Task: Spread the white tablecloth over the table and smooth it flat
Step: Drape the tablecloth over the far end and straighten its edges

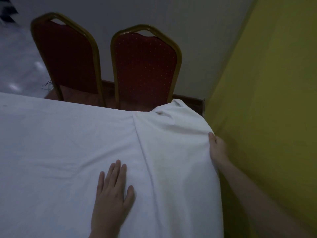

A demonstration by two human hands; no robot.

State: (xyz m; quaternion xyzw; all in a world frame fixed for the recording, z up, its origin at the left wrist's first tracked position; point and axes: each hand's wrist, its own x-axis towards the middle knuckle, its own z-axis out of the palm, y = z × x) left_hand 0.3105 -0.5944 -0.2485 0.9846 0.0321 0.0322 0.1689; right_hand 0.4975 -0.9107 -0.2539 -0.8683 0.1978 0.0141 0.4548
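Pressing tablecloth (68,143) — L hand (111,194) flat, open — R hand (217,148) gripping edge.

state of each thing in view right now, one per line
white tablecloth: spread over the table, long crease right of centre, bunched at the far right corner
left hand: open, palm flat on the cloth
right hand: at the cloth's right edge, grip hidden
two red chairs: upright, behind the table's far side

Two bare hands are seen, the left hand (111,193) and the right hand (217,148). No sleeve, glove, ring or watch is worn on them. Both forearms are uncovered up to the frame edge.
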